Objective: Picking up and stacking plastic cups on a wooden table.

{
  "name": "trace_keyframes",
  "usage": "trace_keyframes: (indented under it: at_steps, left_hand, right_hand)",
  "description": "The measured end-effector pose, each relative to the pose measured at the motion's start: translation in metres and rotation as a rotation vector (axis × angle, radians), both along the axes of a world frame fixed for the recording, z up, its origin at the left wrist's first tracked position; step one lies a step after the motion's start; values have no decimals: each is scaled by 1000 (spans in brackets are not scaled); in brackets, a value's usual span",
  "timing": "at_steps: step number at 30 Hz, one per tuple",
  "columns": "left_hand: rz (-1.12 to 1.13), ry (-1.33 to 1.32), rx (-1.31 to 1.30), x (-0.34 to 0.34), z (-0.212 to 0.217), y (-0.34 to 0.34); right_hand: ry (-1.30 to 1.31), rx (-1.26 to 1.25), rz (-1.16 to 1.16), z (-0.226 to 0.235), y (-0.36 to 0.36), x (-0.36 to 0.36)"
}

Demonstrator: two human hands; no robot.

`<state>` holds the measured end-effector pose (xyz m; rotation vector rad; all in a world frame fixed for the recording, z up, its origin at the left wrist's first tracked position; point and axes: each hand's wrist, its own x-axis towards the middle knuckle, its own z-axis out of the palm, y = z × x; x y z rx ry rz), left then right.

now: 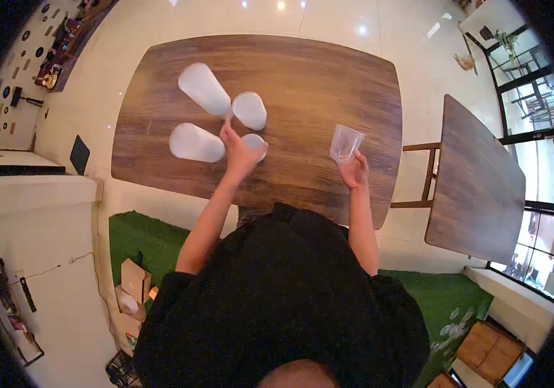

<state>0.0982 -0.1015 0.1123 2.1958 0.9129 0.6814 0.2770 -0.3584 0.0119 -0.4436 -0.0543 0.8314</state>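
My right hand point(353, 172) holds a clear plastic cup point(347, 141) by its lower side, above the right part of the wooden table point(309, 71). On the left part, my left hand point(243, 157) is closed round a short white cup point(255, 143), its fingers partly covering it. Just beyond stands another short white cup point(249, 108). Two taller white cylinders, one farther off point(203, 88) and one nearer point(195, 143), are beside my left hand; whether they are stacked cups I cannot tell.
A second wooden table point(477, 178) stands to the right. Green turf matting point(144, 236) lies on the floor near me, with cardboard boxes point(136, 281) at the left. A white counter point(34, 194) is at the far left, and brown chairs point(490, 352) are at the lower right.
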Motion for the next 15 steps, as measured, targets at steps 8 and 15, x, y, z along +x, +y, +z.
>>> trace_keyframes:
  at_steps: [8,15]
  left_hand:
    - [-9,46,-88,73,-49,76]
    - [-176,-25,-171,114,-67,80]
  right_hand:
    - [42,57,-186,17,-8,-7]
    - [56,110,-248,13,-28,-13]
